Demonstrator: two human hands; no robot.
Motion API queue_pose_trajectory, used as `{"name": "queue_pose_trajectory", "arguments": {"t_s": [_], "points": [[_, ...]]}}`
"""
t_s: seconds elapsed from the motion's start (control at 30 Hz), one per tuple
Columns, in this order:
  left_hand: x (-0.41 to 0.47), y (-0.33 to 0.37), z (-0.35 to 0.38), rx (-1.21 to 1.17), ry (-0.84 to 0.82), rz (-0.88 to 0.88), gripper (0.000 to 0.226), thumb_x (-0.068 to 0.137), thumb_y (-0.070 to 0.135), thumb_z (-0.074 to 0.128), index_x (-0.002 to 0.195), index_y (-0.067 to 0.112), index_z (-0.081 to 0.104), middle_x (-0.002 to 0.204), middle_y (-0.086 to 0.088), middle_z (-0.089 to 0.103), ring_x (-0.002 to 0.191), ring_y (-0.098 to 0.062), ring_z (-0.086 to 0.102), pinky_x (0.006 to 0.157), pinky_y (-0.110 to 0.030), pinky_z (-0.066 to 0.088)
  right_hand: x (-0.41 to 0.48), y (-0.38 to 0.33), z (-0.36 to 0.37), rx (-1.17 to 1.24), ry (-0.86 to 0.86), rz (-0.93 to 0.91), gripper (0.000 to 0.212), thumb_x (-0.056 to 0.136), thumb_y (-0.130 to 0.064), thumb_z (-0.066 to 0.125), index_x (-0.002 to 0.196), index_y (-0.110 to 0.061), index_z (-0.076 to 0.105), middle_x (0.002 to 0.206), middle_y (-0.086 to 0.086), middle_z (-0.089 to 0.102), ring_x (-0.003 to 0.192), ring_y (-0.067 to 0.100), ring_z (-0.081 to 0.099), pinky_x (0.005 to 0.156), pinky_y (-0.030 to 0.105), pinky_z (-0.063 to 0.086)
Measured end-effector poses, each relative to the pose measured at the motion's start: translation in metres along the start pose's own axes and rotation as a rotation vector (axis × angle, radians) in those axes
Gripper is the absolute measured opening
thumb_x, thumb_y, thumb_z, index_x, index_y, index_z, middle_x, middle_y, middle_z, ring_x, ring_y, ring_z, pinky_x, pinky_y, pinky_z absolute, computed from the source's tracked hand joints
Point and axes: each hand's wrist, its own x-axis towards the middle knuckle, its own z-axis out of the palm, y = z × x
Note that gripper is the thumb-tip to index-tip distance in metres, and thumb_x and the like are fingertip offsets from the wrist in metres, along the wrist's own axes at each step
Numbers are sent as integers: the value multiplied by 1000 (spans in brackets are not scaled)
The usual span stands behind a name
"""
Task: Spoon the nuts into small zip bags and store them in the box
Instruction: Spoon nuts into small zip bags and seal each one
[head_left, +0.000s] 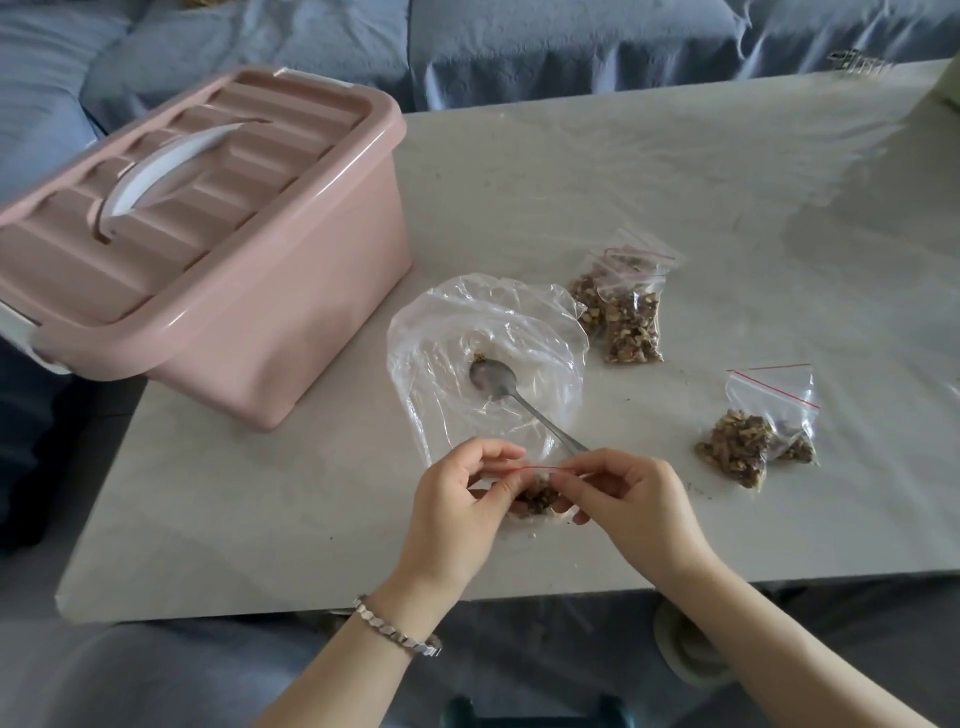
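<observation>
My left hand (462, 499) and my right hand (623, 493) both pinch the red-striped top of a small zip bag (537, 496) with nuts in it, near the table's front edge. Behind the hands a metal spoon (498, 384) lies in a large, nearly empty clear plastic bag (447, 332). Filled zip bags of nuts (626, 312) lie stacked at mid-table, and another filled zip bag (753, 441) lies to the right. The pink storage box (249, 322) with a white handle stands at the left, its lid closed.
The white table (675, 171) is covered with a clear sheet and has nut crumbs near the bags. A sofa under a blue cover (519, 47) runs behind the table. The box overhangs the table's left edge.
</observation>
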Motion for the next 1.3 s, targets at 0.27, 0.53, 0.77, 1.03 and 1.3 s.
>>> {"name": "queue_pose_trajectory", "arguments": {"t_s": [0.27,0.53,0.77,1.03,1.3], "points": [[0,2,-4,35,-47,36,27,77,7,73,76,33,66,78,19,71,77,0,67,67,-14,52,1,-3,-2,-25,-2,-69,24,75,-5,73,65,-27,71,58,-6,68,52,6,59,52,20,48],[2,3,-6,97,-28,88,31,77,5,73,74,36,66,74,25,69,74,4,65,67,-8,47,2,-6,-5,36,-12,12,17,78,-5,70,70,-20,71,58,-4,70,49,4,61,50,11,44],[3,6,-8,100,-109,71,19,76,9,75,80,27,71,78,15,71,76,3,66,68,-8,47,3,-3,-4,-5,-28,-50,24,77,0,69,65,-21,70,57,-2,68,52,10,62,54,19,50],[10,16,-8,369,-274,228,7,74,32,63,77,27,68,76,16,60,77,0,59,68,-16,46,-1,0,0,-118,-12,-161,34,77,1,68,63,-30,66,60,-10,68,58,8,64,61,23,54],[7,13,-5,486,-245,361,17,75,42,56,75,27,64,76,17,58,78,2,52,62,-11,41,-5,7,-1,-213,44,-302,16,75,-4,70,66,-17,69,67,-13,66,59,6,62,59,20,51]]}}
